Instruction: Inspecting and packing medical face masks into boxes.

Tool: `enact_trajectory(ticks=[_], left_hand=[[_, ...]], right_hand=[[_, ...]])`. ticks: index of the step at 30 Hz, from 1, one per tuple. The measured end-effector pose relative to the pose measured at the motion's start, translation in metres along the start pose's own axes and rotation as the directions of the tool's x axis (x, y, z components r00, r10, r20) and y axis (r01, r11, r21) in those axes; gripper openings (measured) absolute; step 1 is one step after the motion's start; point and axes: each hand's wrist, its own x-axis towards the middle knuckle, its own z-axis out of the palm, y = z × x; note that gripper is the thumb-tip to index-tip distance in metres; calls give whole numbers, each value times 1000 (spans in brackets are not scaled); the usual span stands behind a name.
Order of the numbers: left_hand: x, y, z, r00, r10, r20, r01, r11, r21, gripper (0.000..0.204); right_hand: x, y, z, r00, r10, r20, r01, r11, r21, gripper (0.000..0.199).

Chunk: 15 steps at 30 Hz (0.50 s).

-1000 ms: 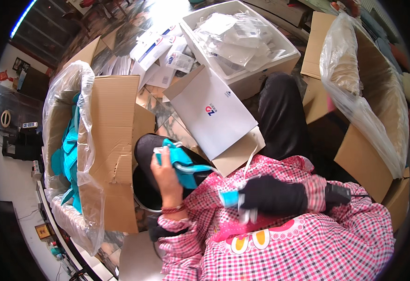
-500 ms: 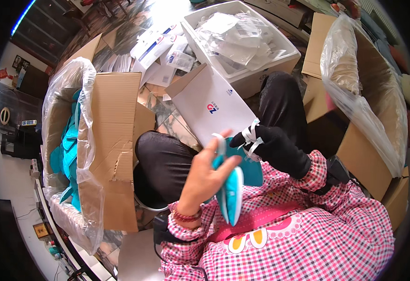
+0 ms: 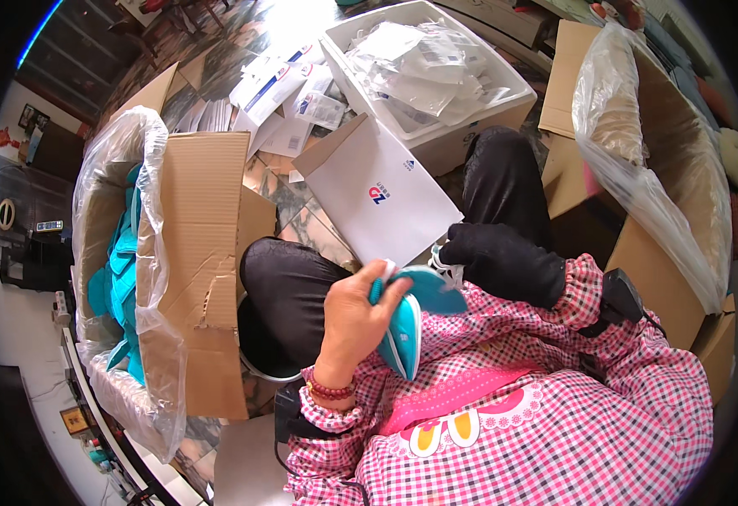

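My bare left hand [image 3: 356, 316] is closed on a pair of flat teal fabric pieces [image 3: 402, 339] with white edging, shaped like slippers. One piece hangs down below the fingers; a second teal flap [image 3: 436, 291] spreads toward the right hand. My right hand [image 3: 504, 263] wears a black glove with its fingers bent together. Thin white strips [image 3: 447, 268] show at its fingertips, beside the teal flap; whether they are tied round the fingers cannot be made out. Both hands are above my lap.
A plastic-lined carton [image 3: 204, 278] at left holds several teal pieces [image 3: 123, 274]. A white foam box [image 3: 504, 103] contains clear packets [image 3: 420, 67]. White cartons and packets [image 3: 272, 97] lie beyond my knees; a white box [image 3: 377, 194] lies between them. Another lined carton [image 3: 677, 169] stands right.
My left hand has tilted and its fingers have closed in on the teal pieces. My right hand has moved slightly lower and to the right, with the white strips lower too.
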Motion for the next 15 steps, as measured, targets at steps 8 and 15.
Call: enact_trajectory(ticks=[8,15], left_hand=[[4,13,12,983,137,124,-176,899,401,30],[-1,-4,10,954,120,274,-157,980,118,27]], right_hand=[[11,-19,4,992,114,58,-96,963,-253,18],[-1,-27,-11,857,295,422,-215,950,-228,29]])
